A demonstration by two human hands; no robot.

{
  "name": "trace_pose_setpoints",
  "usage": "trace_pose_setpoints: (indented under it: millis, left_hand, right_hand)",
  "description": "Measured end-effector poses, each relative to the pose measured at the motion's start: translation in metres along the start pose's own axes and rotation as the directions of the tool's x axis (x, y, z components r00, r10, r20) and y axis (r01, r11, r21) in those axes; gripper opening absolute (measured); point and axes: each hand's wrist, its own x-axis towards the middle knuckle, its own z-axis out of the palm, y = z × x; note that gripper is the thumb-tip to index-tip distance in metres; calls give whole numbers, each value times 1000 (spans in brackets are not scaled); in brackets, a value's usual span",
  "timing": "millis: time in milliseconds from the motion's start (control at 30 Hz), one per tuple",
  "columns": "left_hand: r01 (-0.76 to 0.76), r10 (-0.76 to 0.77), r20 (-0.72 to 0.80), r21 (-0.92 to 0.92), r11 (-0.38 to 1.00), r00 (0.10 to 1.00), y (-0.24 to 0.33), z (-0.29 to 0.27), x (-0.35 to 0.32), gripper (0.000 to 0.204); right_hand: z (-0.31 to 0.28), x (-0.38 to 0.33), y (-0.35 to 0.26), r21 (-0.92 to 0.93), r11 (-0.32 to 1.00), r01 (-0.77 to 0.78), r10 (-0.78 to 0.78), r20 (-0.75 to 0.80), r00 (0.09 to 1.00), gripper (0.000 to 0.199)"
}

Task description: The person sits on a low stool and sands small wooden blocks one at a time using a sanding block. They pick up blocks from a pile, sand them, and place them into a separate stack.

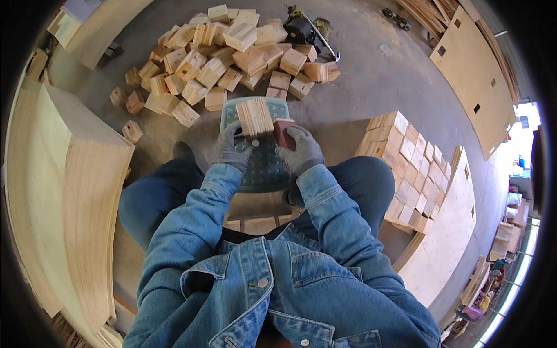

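In the middle of the head view, a pale plywood block with layered edges is over a green plastic stool with a raised pattern. My left hand, in a grey knit glove, is closed on the block's near left corner. My right hand, gloved the same way, grips a dark red sanding block from its right side. That red block sits against or just beside the right edge of the plywood one; I cannot tell whether they touch.
Beyond the stool lies a loose heap of wooden blocks. A black and green power tool stands at its right. Stacked blocks rest on a board to my right. A tall plywood stack rises on the left.
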Motion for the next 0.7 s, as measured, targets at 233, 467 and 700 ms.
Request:
trace_pose_setpoints:
  millis: [233, 467, 700]
  left_hand:
    - [96, -83, -70, 220, 971, 994, 14, -9, 9, 107]
    - [-294, 342, -90, 337, 894, 935, 34, -12, 12, 100]
    - [-279, 345, -92, 417, 865, 934, 52, 7, 21, 68]
  right_hand:
    - [1, 1, -2, -48, 999, 6, -7, -21, 1000, 70]
    - [4, 2, 5, -11, 999, 33, -33, -64, 997, 70]
    - [0, -3, 3, -15, 998, 64, -64, -46, 997, 70]
